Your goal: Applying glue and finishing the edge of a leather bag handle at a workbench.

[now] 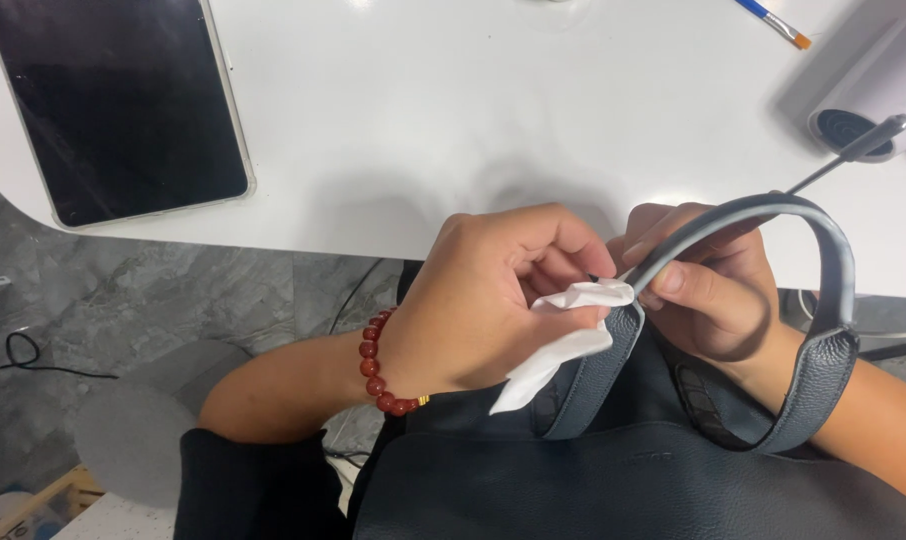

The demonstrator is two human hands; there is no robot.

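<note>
L wrist: red bead bracelet [376, 368] | L sleeve [243, 485]: black

Handbag [613, 480] held below the near edge of the counter [453, 110], both hands at its handle [773, 215].

The left hand [493, 300] presses a wipe [563, 340] to the handle's left end; the right hand [703, 290] grips the handle just beside it. On the counter behind, a tablet [123, 100] lies far left, a paintbrush [773, 22] and a small appliance [878, 95] far right.
</note>
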